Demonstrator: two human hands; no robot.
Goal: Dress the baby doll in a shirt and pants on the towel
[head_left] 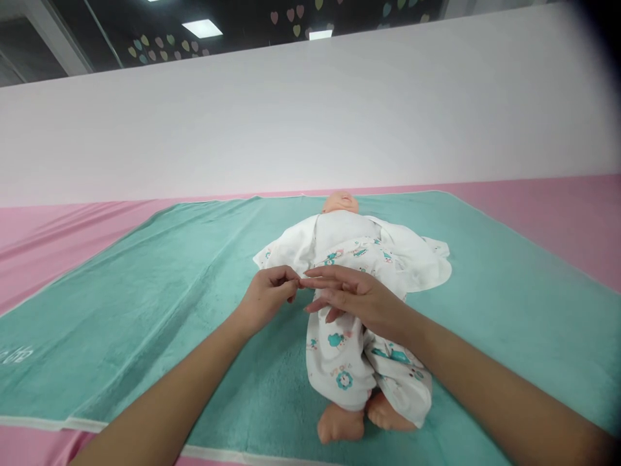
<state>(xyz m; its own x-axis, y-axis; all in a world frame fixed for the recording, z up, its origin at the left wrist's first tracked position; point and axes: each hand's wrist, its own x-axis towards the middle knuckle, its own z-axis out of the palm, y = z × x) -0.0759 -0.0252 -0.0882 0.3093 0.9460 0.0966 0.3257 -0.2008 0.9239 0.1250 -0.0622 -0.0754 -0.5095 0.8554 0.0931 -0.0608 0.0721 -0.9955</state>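
A baby doll point(341, 202) lies on its back, its head at the far end and its bare feet point(341, 422) towards me. It wears white printed trousers point(334, 362) and a white top point(412, 255) whose sides spread out to both sides. My left hand point(272, 294) is closed in a pinch beside the doll's waist, at a fingertip of the other hand. What is in the pinch, if anything, I cannot make out. Over the trousers' upper part, my right hand point(361, 299) is open, fingers stretched to the left.
Under the doll is a large green towel point(169, 278) with a white edge and some creases. It lies on a pink surface point(548, 213). Behind rises a white wall point(301, 129), with dark glass point(242, 39) bearing heart shapes above it.
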